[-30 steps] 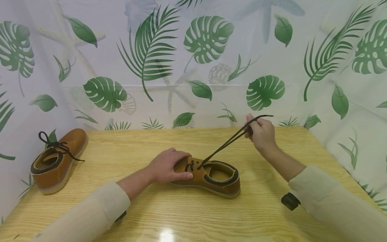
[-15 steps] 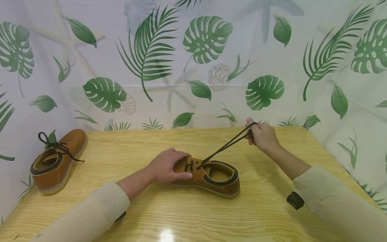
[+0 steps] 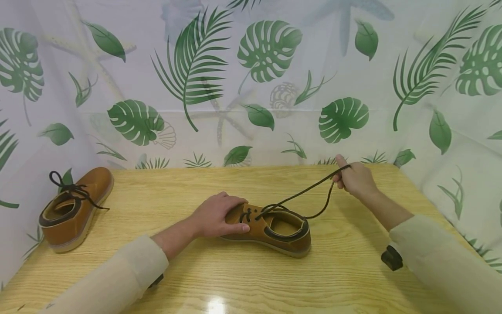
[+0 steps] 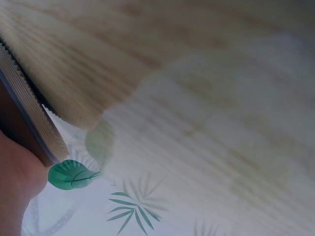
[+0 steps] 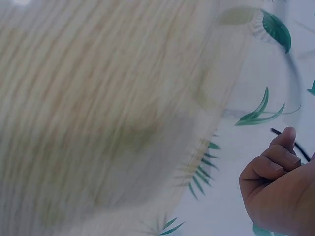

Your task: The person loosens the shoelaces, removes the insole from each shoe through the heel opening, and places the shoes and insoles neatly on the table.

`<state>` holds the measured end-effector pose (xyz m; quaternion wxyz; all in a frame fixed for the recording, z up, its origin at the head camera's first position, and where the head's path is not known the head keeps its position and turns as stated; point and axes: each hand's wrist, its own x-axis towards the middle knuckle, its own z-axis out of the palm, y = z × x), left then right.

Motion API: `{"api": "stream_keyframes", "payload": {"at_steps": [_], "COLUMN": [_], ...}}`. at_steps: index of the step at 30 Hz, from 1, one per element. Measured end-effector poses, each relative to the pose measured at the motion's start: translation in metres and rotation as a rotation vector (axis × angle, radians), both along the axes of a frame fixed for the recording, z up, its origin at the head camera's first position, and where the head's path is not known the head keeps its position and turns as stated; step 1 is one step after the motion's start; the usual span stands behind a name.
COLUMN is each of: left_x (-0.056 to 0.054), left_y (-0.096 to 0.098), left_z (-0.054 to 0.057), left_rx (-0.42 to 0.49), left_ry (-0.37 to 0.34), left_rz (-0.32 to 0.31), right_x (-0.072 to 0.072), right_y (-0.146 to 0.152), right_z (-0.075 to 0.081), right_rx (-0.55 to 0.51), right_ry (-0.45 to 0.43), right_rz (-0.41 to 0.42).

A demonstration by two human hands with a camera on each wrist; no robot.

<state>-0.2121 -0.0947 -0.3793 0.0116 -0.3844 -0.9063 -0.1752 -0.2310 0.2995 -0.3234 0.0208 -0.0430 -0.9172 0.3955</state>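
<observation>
Brown leather shoe [image 3: 263,234] sits on the tabletop [image 3: 251,283], toe towards ten o'clock, heel towards four. The left hand [image 3: 219,214] grips its toe end between thumb and fingers; the right hand [image 3: 357,179], out at the shoe's two o'clock, has its fingers curled round two dark lace strands. The upper strand [image 3: 313,186] runs straight, while the lower strand [image 3: 328,201] sags behind the heel end. That uneven tension could let the slack one slip from the fingers or catch around the heel. A sharp tug might swing the heel round, since only the toe is held. The second shoe [image 3: 90,187], at nine o'clock, seems too far off to snag.
</observation>
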Motion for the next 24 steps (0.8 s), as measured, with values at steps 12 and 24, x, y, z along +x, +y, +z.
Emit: {"api": "stream_keyframes", "payload": {"at_steps": [12,24], "left_x": [-0.001,-0.001], "left_y": [-0.001,0.000], "left_z": [0.001,0.003], "left_rx": [-0.001,0.005], "left_ry": [-0.009,-0.015], "left_rz": [-0.006,-0.004], "right_x": [-0.003,0.007], "right_y": [0.026,0.017], "right_z": [-0.011,-0.023], "right_rx": [0.283,0.571], "right_ry": [-0.005,-0.021], "right_rz": [0.111,0.281]}}
